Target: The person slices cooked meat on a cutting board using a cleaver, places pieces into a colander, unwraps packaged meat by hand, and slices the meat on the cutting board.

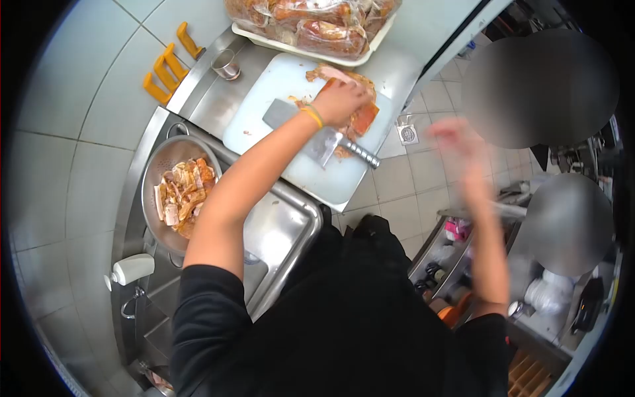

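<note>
A chunk of cooked meat with browned skin (364, 119) lies on the white cutting board (254, 109). My left hand (340, 102), with a yellow band at its wrist, is on the meat, its fingers curled over it. Under my left wrist a cleaver (325, 147) lies flat on the board, its ridged metal handle pointing to the right. No hand is on that handle. My right hand (458, 137) is in the air to the right of the board, smeared by motion, so its fingers cannot be made out.
A steel colander (149, 188) with cut meat stands by the sink (278, 228) at left. Behind the board is a white tray (377, 56) of plastic-wrapped meat. A small glass (226, 64) and several yellow-handled knives (173, 63) are at the back left. Shelves stand at right.
</note>
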The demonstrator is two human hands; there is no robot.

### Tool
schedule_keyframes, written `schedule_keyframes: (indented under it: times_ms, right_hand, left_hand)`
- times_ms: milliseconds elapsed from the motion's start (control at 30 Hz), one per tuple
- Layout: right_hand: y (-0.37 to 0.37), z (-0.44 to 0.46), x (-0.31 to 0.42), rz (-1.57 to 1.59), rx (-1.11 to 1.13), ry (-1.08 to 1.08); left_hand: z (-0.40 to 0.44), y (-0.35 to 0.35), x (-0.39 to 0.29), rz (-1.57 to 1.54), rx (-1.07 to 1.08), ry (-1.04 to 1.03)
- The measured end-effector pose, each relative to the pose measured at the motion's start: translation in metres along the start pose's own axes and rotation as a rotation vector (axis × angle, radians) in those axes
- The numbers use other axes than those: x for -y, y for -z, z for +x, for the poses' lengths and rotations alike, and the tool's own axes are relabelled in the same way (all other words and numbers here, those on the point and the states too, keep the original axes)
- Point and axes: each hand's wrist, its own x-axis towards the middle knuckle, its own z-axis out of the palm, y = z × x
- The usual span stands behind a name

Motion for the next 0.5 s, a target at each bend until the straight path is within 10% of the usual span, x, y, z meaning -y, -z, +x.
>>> schedule_keyframes:
  times_ms: [133, 267, 500]
  right_hand:
    - [-0.156, -0.007, -0.124, -0.182, 0.210, 0.098]
    - [-0.200, 0.009, -0.140, -0.259, 0.381, 0.068]
    - [-0.217, 0.035, -0.168, 0.442, 0.753, -0.086]
  left_hand:
    - [0.036, -0.010, 0.019, 0.289, 0.441, -0.035]
    - [0.018, -0.011, 0.028, 0.103, 0.236, -0.011]
    - [-0.046, 0.064, 0.037, -0.147, 0.020, 0.815]
